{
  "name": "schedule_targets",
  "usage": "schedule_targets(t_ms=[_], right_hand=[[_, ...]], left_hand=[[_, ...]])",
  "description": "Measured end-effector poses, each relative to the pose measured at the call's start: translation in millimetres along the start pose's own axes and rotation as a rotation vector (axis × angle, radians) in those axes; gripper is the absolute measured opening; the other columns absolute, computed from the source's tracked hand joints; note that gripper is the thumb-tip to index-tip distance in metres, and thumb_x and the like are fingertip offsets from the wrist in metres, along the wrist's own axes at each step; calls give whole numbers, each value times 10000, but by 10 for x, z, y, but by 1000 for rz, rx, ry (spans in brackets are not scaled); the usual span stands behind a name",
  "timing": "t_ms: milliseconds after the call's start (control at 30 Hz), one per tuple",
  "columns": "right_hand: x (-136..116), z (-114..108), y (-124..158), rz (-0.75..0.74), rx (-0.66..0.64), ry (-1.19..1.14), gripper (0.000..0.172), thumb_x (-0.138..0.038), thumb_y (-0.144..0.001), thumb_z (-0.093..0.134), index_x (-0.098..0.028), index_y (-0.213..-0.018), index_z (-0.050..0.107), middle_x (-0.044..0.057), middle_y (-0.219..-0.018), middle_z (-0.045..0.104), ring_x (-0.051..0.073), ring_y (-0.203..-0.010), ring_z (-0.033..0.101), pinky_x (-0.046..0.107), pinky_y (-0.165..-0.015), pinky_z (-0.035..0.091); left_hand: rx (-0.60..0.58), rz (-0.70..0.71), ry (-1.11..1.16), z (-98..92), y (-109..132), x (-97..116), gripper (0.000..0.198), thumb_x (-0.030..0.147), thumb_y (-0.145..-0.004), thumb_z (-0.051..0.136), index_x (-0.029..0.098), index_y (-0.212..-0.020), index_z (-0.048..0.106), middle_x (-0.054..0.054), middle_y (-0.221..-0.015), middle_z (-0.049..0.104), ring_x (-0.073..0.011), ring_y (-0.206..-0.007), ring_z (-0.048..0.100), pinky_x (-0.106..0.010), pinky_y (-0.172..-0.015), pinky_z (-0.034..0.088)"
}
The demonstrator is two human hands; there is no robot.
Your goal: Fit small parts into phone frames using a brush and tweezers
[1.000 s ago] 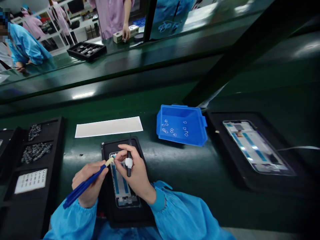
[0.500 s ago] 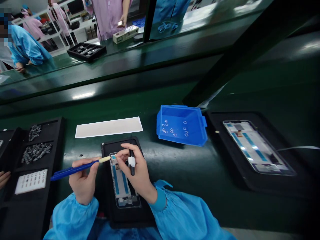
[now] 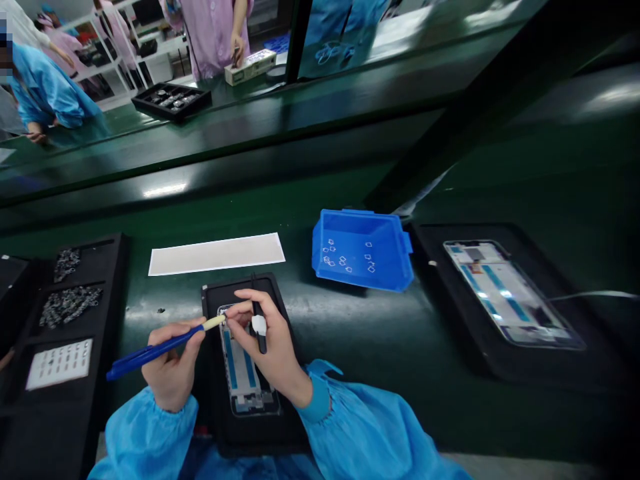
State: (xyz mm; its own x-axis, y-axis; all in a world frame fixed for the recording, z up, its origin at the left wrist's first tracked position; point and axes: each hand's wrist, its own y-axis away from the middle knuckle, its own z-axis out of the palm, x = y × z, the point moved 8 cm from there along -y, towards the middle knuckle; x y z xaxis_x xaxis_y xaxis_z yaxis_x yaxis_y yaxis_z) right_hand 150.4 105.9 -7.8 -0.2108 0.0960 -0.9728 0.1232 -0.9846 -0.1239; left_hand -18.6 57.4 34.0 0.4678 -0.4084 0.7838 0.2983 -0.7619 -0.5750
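Note:
My left hand (image 3: 173, 367) is closed around a blue pen-like tool (image 3: 150, 355) with a cream tip, which slants up to the right. That tip meets the top left corner of an opened phone frame (image 3: 245, 370) with blue strips. Lying over the frame's upper part, my right hand (image 3: 275, 347) pinches thumb and forefinger together beside the tip. Any small part between them is too small to make out. A thin black tool with a white piece (image 3: 259, 325) is tucked in the same hand. The phone frame rests on a black pad (image 3: 215, 427).
A blue bin (image 3: 387, 267) holds several small outlined pieces. At right, another phone frame (image 3: 515, 293) lies on a black mat (image 3: 465, 333), a white cable over it. A white strip (image 3: 215, 255) lies behind my hands; a black compartment tray (image 3: 107, 300) stands left. Co-workers are beyond the bench.
My left hand has shifted slightly right, and the blue tool tilts more steeply, its tip a little lower. My right hand is nearly still. Across the bench, a co-worker's hand has lowered to a box.

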Motion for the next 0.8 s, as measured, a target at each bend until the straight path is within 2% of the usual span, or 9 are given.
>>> schedule_targets(t_ms=[267,500,600,800], right_hand=[[-16,-17,1,-12,10,35,297,-208,-897,617,-235,-1183,538,28,-925,700,163,-781,674,293,-708,569],[-39,-13,3,-21,13,42,306,-197,-885,601,-233,-1179,523,14,-886,672,151,-722,641,282,-667,546],[-79,-9,0,-36,7,80,301,-187,-884,582,-232,-1175,518,8,-866,660,141,-679,606,271,-639,524],[-108,6,-14,-42,-22,54,307,-169,-872,571,-233,-1166,509,7,-858,641,148,-727,613,265,-637,510]], left_hand=[[13,66,-39,-5,16,41,216,114,-751,780,186,-880,622,-11,-815,760,-199,-749,758,-299,-679,624],[-26,-20,-50,13,8,18,213,133,-769,757,245,-875,610,15,-811,758,-235,-733,758,-371,-660,650],[-21,-17,-74,11,-19,27,230,124,-749,767,255,-853,610,30,-768,749,-244,-693,756,-376,-612,660],[-38,-133,-43,-7,-68,-96,181,131,-783,735,247,-841,609,30,-745,754,-234,-653,754,-355,-597,671]])
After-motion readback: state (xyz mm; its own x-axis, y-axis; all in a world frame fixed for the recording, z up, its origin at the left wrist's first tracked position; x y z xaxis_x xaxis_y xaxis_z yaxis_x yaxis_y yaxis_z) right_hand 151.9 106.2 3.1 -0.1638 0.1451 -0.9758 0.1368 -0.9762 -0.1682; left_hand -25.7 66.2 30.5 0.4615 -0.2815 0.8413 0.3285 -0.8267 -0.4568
